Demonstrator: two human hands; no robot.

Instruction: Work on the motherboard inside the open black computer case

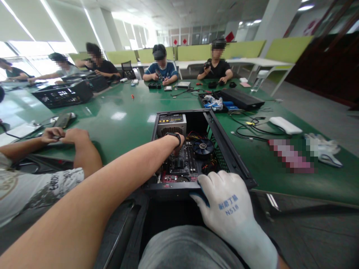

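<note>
Right hand (228,203), in one white glove printed "N518" below blue Chinese characters, grips the near edge of one open computer case (168,186) on the green tabletop (131,129). Inside: one round fan (203,148); left hand (182,140), bare, fingers hidden, grip cannot be determined; one power supply (175,129), label illegible. Far left: two black cases (60,93).

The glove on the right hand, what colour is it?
The glove is white with blue lettering, best seen in the head view.
</note>
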